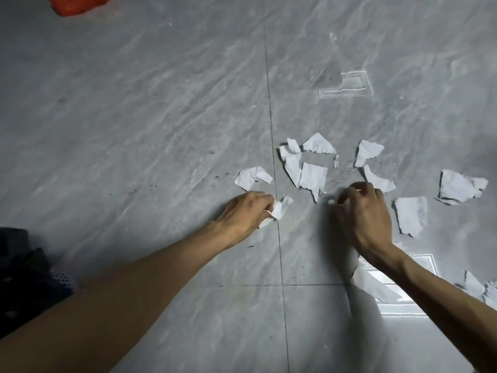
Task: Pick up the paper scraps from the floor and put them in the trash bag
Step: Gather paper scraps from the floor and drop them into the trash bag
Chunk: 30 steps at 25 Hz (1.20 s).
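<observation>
Several torn white paper scraps (312, 176) lie scattered on the grey marble-look floor, mostly right of centre. My left hand (246, 211) rests low on the floor, fingers closed around a crumpled scrap (281, 208) that sticks out to its right. My right hand (363, 216) is curled with fingertips down at the floor, near a scrap (379, 180) just beyond it; whether it holds paper is hidden by the fingers. A red-orange plastic bag (78, 4) shows at the top left edge, far from both hands.
More scraps lie at the right: a large one (460, 187), another (411, 215) beside my right hand, and some at the lower right edge (481, 288). A dark shoe or clothing (29, 275) sits at the left edge. Bright light reflections mark the tiles.
</observation>
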### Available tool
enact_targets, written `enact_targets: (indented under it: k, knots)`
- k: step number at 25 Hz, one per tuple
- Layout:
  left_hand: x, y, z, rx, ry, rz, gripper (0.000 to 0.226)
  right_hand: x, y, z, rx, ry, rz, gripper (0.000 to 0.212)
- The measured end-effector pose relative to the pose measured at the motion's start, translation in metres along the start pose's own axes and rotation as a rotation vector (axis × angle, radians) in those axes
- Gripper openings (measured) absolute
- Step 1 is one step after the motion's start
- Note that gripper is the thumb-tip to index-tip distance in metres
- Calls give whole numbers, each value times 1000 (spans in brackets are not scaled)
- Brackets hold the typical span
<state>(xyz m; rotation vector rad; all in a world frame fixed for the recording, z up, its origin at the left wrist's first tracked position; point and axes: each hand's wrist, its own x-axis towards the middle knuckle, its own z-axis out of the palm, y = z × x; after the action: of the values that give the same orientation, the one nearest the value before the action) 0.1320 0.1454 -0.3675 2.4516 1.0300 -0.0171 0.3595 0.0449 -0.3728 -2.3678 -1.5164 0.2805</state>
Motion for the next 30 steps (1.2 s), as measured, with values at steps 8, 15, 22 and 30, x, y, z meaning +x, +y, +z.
enact_targets:
  k: [8, 15, 22, 30]
  knots:
    - [35, -12, -17, 47, 199, -270, 8, -3, 2, 11, 407, -109, -51, 18]
    - [8, -1, -21, -94, 143, -289, 5, 45, -19, 8, 216, -226, -32, 24]
    - [-70, 23, -85, -299, 228, -285, 6, -10, -47, -11, 279, -164, -24, 11]
    - [-227, -7, -199, -151, 595, -461, 9, -80, -223, -80, 740, -472, -354, 12]
